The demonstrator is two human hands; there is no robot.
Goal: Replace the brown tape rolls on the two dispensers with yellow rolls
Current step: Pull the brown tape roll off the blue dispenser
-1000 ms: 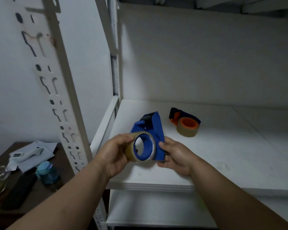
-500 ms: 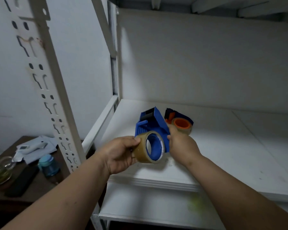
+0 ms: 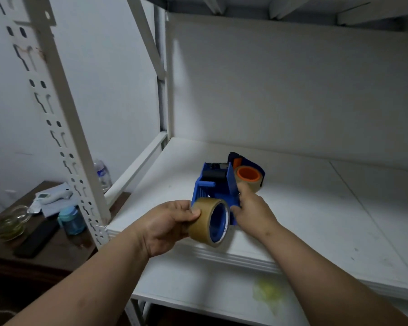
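The task looks to be in its early part. The left hand (image 3: 167, 225) grips a brown tape roll (image 3: 206, 222), fingers and thumb curled round its outer band; the roll has a blue core and sits at the near end of the blue dispenser (image 3: 213, 187), but whether it is on the hub or already clear of it cannot be told. The right hand (image 3: 251, 208) holds the dispenser's right side plate, fingers curled against it, and keeps the tool just above the near edge of the white shelf (image 3: 316, 208).

Just beyond the right hand, farther back on the shelf, lies the second dispenser (image 3: 246, 165), dark with orange parts, and its brown roll (image 3: 250, 180) on an orange core seems to be mounted, so that one appears untouched. No yellow roll is clearly in view. By this reading, left to do: freeing the first brown roll, fitting a yellow one, then both steps on the second dispenser.
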